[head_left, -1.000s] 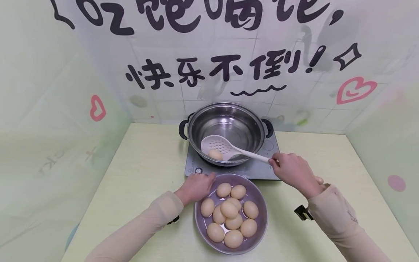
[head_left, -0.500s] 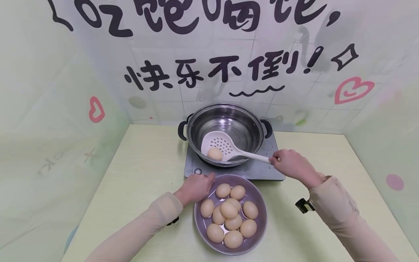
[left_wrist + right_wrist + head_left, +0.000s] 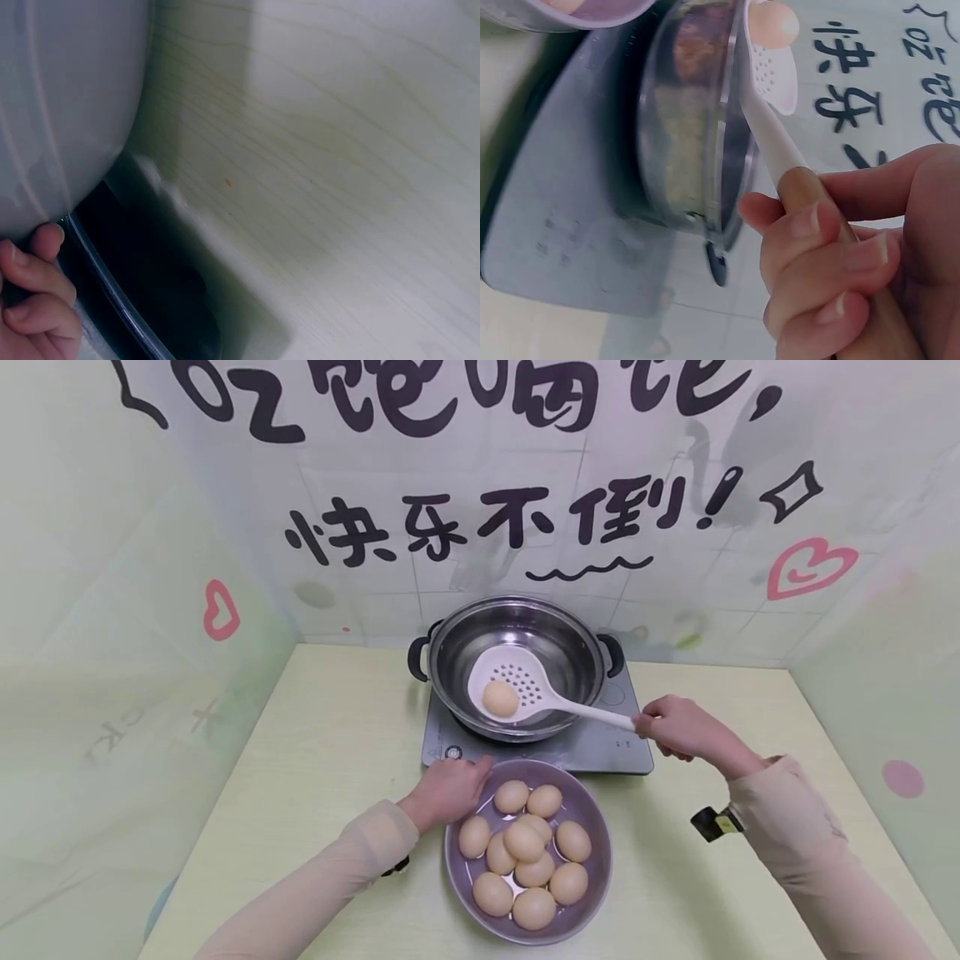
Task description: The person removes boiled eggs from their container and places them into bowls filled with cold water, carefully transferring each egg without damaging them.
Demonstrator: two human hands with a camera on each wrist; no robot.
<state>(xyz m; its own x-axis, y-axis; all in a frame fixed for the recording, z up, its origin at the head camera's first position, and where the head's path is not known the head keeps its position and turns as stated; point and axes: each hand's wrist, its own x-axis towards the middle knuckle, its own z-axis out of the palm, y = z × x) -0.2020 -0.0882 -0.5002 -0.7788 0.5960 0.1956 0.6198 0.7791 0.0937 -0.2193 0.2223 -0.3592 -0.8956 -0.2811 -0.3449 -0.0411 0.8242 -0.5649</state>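
My right hand (image 3: 686,727) grips the wooden handle (image 3: 801,187) of a white slotted spoon (image 3: 540,681). One brown egg (image 3: 500,699) lies in the spoon's perforated bowl, which is raised over the near side of a steel pot (image 3: 573,647). In the right wrist view, egg and spoon show above the pot's rim. My left hand (image 3: 448,789) holds the far-left rim of a purple-grey bowl (image 3: 603,868) with several brown eggs (image 3: 525,841) in it. Its curled fingertips (image 3: 46,241) touch the outside of that bowl in the left wrist view.
The pot stands on a flat grey induction cooker (image 3: 600,752), its black handles (image 3: 418,658) sticking out left and right. The bowl sits directly in front of the cooker. A pale wood table (image 3: 337,727) is bounded by printed walls at the back and sides.
The slotted spoon has risen and shifted slightly right with the egg in it, my right hand moving right too. My left hand and the bowl have stayed put.
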